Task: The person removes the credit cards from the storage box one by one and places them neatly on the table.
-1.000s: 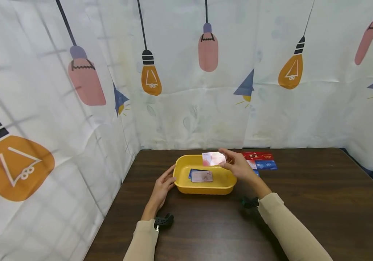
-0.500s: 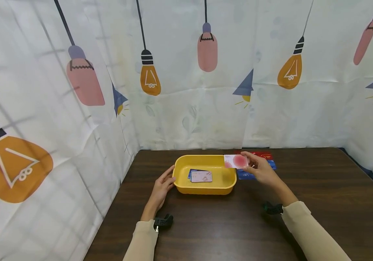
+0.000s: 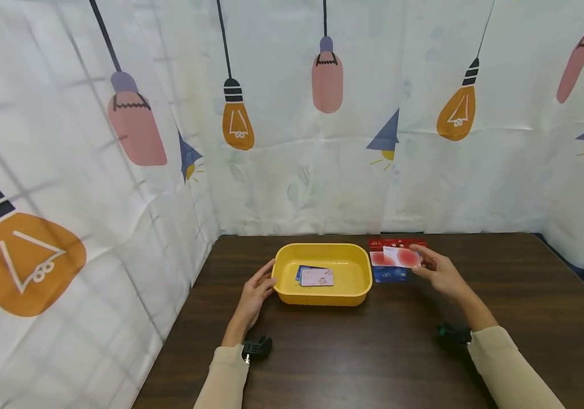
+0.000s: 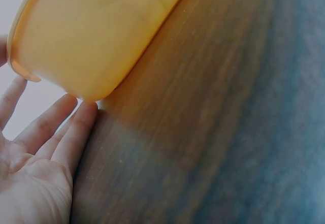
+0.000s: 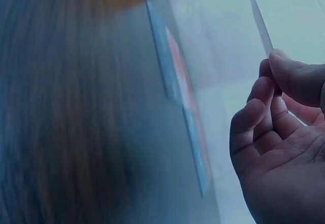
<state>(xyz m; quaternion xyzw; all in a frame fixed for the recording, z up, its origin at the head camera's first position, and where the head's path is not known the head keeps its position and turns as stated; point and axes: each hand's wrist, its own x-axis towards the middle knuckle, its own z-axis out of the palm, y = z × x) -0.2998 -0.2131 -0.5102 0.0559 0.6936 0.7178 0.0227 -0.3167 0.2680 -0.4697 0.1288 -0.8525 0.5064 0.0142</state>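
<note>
My right hand (image 3: 442, 275) pinches a white card with a pink circle (image 3: 401, 257) between thumb and fingertips. The same held card (image 5: 260, 21) shows edge-on in the right wrist view. It overlaps the cards on the table: a red VIP card (image 3: 380, 244), a blue VIP card (image 3: 390, 275) and a partly hidden pink-and-white card (image 3: 378, 259). Straight fingers of my left hand (image 3: 253, 295) touch the left end of a yellow plastic tray (image 3: 322, 296); the left wrist view shows fingertips against its wall. Inside the tray, a pale pink card (image 3: 317, 277) lies over a blue card (image 3: 302, 268).
The dark wooden table (image 3: 353, 358) carries the tray and cards. Behind and to the left hangs a white curtain (image 3: 292, 193) printed with lamps and bulbs. Its foot meets the table's far edge.
My right hand has moved right with the pink-and-white card, from over the tray to over the cards beside it. My left hand and the tray have stayed in place.
</note>
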